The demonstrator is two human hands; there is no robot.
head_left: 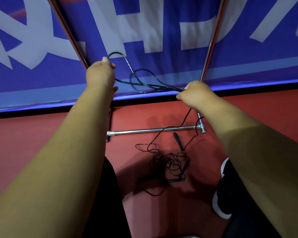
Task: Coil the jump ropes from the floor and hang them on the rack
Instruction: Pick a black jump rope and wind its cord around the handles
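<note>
Two bare forearms fill the lower corners of the frame, cut off at the elbows; between them are dark trouser legs and one white-soled shoe point(220, 208) at lower right, partly hidden by the right arm. Left hand point(100, 73), centre-left, seen from the back: fingers curled round a loop of the black jump rope point(144, 83), fingertips out of sight. Right hand point(196, 95), centre-right, pinches a bunch of strands at its fingertips, the grip itself turned away from the camera. Strands between the two hands are blurred; count not possible. One strand drops from the right hand across the rack point(153, 130) base bar to the red floor point(41, 152). Rack: one chrome base bar and two uprights, both running out of the top of the frame. Floor pile point(169, 164), lower centre: black cord tangled, number of ropes unreadable, handles within it in shadow. One black handle point(178, 141) lies apart, just beyond the pile. Behind stands a blue banner point(162, 23) with large white letters, cropped and illegible.
</note>
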